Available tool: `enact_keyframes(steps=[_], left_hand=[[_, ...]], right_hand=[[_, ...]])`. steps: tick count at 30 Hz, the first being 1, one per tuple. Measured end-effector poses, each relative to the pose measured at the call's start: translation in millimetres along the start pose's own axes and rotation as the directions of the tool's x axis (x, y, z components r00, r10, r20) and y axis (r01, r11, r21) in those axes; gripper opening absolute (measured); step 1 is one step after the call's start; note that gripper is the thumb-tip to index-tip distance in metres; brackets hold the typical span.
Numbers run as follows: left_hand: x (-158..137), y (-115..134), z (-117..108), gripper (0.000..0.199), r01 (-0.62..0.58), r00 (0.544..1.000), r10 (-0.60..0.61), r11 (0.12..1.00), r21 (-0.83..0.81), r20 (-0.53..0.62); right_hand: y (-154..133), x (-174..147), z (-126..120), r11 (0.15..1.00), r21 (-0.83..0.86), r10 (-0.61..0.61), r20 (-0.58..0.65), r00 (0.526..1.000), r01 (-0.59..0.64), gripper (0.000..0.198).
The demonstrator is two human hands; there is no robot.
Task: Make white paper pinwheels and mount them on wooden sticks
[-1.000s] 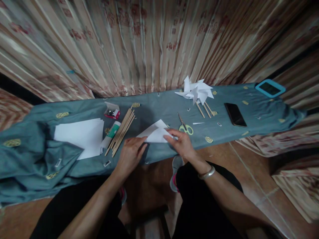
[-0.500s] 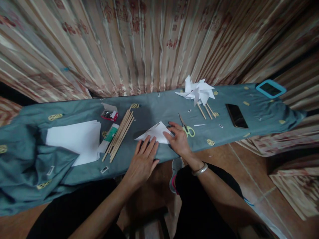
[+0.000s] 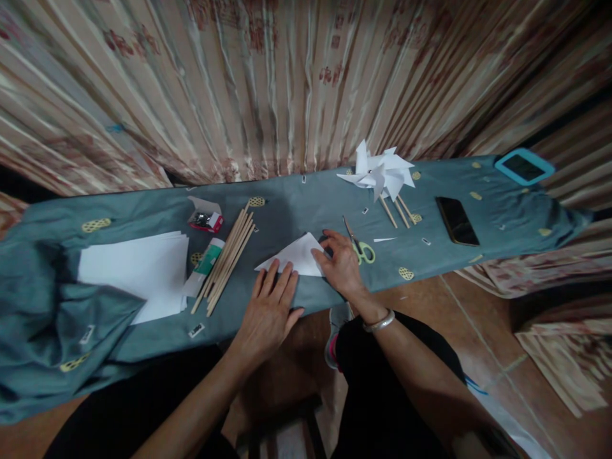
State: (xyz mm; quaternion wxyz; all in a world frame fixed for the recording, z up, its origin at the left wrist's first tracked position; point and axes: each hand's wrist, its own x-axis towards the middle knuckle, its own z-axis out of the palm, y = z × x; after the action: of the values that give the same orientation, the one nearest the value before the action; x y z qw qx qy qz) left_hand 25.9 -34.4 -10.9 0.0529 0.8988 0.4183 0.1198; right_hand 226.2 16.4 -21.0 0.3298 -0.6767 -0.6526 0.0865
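If our left hand (image 3: 266,313) (grip spread flat; right hand (image 3: 342,264) grip unclear) slips, the folded paper (image 3: 302,250) mid-frame may skew.

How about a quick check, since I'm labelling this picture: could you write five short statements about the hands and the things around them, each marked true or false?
1. The left hand rests on the folded paper. True.
2. The right hand holds the scissors. False: the right hand touches the folded paper; the scissors lie beside it.
3. The phone lies right of the pinwheels. True.
4. The small box is closed. False: the small box's lid is up.
5. The wooden sticks lie left of the folded paper. True.
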Motion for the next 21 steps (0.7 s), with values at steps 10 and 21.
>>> enact_keyframes(steps=[10, 21], left_hand=[[0.5, -0.1, -0.3, 0.059, 0.013, 0.999, -0.013, 1.0, 0.02, 0.029], [0.2, -0.4, -0.3, 0.059, 0.01, 1.0, -0.01, 1.0, 0.023, 0.018]], right_hand=[[2.2, 1.7, 1.1, 0.999, -0.018, -0.028, -0.006, 1.0, 0.028, 0.013], [-1.1, -1.0, -0.3, 0.998, -0.052, -0.036, 0.009, 0.999, 0.036, 0.032]])
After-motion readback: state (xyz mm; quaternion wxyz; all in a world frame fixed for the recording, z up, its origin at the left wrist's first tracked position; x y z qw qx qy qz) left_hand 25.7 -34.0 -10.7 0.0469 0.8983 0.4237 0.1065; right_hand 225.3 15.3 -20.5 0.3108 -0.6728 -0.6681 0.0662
